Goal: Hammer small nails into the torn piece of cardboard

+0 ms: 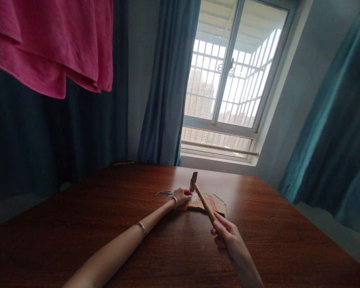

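My right hand (228, 236) grips the wooden handle of a hammer (204, 204), whose dark metal head is raised just above my left fingertips. With its fingers pinched together, my left hand (183, 196) rests at the left part of a piece of cardboard (220, 203). Whatever sits between those fingertips is too small to make out. The cardboard has a torn edge, a reddish printed band and small marks across its surface. Several loose nails (164, 193) lie on the table just left of my left hand.
The brown wooden table (156, 248) has its far edge below a barred window (228, 80). Blue curtains (168, 88) hang beside the window. A pink cloth (57, 44) hangs down at the upper left.
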`<state>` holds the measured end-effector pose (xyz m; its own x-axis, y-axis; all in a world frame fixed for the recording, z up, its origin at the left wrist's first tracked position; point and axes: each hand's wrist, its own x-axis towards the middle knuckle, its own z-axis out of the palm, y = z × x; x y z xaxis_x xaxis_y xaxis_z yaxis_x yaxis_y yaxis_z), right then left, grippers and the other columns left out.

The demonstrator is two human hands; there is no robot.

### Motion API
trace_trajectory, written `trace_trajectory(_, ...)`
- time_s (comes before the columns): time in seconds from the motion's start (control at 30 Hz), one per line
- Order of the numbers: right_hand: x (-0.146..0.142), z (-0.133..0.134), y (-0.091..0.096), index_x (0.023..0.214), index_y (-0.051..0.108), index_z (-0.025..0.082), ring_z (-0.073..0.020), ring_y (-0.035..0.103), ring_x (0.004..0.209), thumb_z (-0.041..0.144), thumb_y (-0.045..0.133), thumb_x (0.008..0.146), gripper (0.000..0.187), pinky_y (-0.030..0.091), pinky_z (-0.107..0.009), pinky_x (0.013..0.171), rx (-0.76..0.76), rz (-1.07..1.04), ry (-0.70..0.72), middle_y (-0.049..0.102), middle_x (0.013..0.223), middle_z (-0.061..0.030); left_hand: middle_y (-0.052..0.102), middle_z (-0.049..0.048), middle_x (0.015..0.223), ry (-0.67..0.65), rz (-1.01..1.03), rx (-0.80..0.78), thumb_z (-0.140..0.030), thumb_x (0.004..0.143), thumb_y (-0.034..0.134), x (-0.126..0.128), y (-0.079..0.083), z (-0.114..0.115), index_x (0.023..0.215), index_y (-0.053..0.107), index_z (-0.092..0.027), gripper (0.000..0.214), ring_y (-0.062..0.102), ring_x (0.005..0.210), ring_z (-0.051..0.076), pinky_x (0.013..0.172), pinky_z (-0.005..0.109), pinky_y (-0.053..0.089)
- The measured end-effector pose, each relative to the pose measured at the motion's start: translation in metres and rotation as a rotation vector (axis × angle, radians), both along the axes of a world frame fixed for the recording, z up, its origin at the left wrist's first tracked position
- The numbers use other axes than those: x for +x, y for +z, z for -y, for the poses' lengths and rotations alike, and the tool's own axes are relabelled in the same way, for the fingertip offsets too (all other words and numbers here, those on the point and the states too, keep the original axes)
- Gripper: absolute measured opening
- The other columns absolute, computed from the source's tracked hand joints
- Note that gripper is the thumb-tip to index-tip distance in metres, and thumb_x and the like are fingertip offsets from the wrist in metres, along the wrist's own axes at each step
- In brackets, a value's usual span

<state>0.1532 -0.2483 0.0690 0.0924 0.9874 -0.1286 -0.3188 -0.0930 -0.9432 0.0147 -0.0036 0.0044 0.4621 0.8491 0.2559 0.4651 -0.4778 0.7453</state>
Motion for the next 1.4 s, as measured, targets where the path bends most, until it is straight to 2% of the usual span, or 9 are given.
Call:
trace_trajectory(0.27, 0.009, 0.001, -0.001, 0.121, 0.045, 0.017, 0.0004, 0.025, 0.034, 0.040, 0.068, 0.065, 0.065, 0.012, -0.014, 0.032, 0.032, -0.026, -0.046, 0.052, 0.060, 0.0044, 0.068, 0.0036, 0.076, -0.021, 0.042, 0.008, -0.021, 0.063, 0.057, -0.002, 0.004, 0.004, 0.076, 0.067, -0.012, 0.019, 0.060, 0.071, 0.015, 0.064, 0.021, 0.043)
trace_trajectory(0.47, 0.034, 0.004, -0.016, 0.118, 0.050, 0.008, -0.0030, 0.034, 0.034, 0.038, 0.075, 0.054, 0.075, 0.022, -0.018, 0.031, 0.055, 0.194, -0.374, 0.066, 0.067, -0.0057, 0.068, 0.0042, 0.076, -0.014, 0.042, 0.027, -0.024, 0.064, 0.058, -0.003, 0.000, 0.000, 0.077, 0.068, -0.012, 0.020, 0.060, 0.071, 0.015, 0.063, 0.022, 0.044)
trace_trajectory(0.53, 0.043, 0.005, -0.024, 0.113, 0.055, 0.007, -0.0066, 0.041, 0.036, 0.038, 0.075, 0.053, 0.070, 0.029, -0.020, 0.032, 0.083, 0.287, -0.515, 0.068, 0.068, -0.0070, 0.068, 0.0047, 0.076, -0.013, 0.059, 0.008, -0.026, 0.064, 0.058, -0.002, -0.002, -0.002, 0.077, 0.068, -0.012, 0.021, 0.061, 0.071, 0.015, 0.062, 0.021, 0.044)
trace_trajectory(0.63, 0.061, 0.008, -0.041, 0.104, 0.062, 0.008, -0.0178, 0.061, 0.061, 0.035, 0.073, 0.054, 0.058, 0.047, -0.024, 0.050, 0.148, 0.414, -0.687, 0.070, 0.075, -0.0082, 0.068, 0.0048, 0.076, -0.013, 0.087, -0.002, -0.029, 0.066, 0.058, 0.001, -0.006, -0.005, 0.078, 0.067, -0.012, 0.023, 0.061, 0.071, 0.015, 0.062, 0.022, 0.045)
trace_trajectory(0.73, 0.081, 0.012, -0.057, 0.099, 0.065, 0.009, -0.0252, 0.064, 0.081, 0.037, 0.070, 0.053, 0.054, 0.050, -0.027, 0.066, 0.080, 0.497, -0.776, 0.071, 0.082, -0.0098, 0.067, 0.0038, 0.077, -0.020, 0.081, 0.036, -0.031, 0.066, 0.059, 0.001, -0.010, -0.008, 0.081, 0.067, -0.013, 0.025, 0.060, 0.072, 0.015, 0.063, 0.022, 0.046)
trace_trajectory(0.87, 0.104, 0.019, -0.067, 0.096, 0.066, 0.010, -0.0275, 0.064, 0.080, 0.039, 0.066, 0.053, 0.052, 0.051, -0.028, 0.064, -0.021, 0.625, -0.822, 0.071, 0.085, -0.0111, 0.066, 0.0036, 0.082, -0.042, 0.106, 0.080, -0.033, 0.067, 0.059, -0.001, -0.013, -0.011, 0.091, 0.066, -0.014, 0.030, 0.060, 0.073, 0.014, 0.066, 0.022, 0.047)
trace_trajectory(1.0, 0.114, 0.026, -0.067, 0.089, 0.069, 0.013, -0.0280, 0.065, 0.075, 0.040, 0.065, 0.051, 0.047, 0.052, -0.029, 0.059, -0.042, 0.700, -0.849, 0.071, 0.079, -0.0098, 0.064, 0.0046, 0.090, -0.055, 0.095, 0.150, -0.035, 0.067, 0.060, -0.002, -0.011, -0.010, 0.102, 0.062, -0.015, 0.040, 0.059, 0.075, 0.014, 0.069, 0.025, 0.047)
trace_trajectory(1.2, 0.116, 0.029, -0.066, 0.087, 0.070, 0.014, -0.0260, 0.065, 0.065, 0.041, 0.064, 0.051, 0.045, 0.050, -0.028, 0.052, -0.070, 0.749, -0.860, 0.072, 0.073, -0.0089, 0.058, 0.0098, 0.101, -0.098, -0.079, 0.364, -0.049, 0.055, 0.070, -0.012, -0.001, -0.012, 0.106, 0.061, -0.013, 0.063, 0.049, 0.099, 0.024, 0.087, 0.033, 0.040)
trace_trajectory(1.4, 0.130, 0.026, -0.080, 0.096, 0.067, 0.015, -0.0276, 0.065, 0.075, 0.042, 0.060, 0.056, 0.049, 0.050, -0.030, 0.061, -0.145, 0.845, -0.811, 0.071, 0.082, -0.0092, 0.055, 0.0107, 0.107, -0.204, -0.213, 0.345, -0.064, 0.048, 0.067, -0.030, -0.002, -0.023, 0.114, 0.056, -0.014, 0.083, 0.043, 0.104, 0.026, 0.091, 0.034, 0.035)
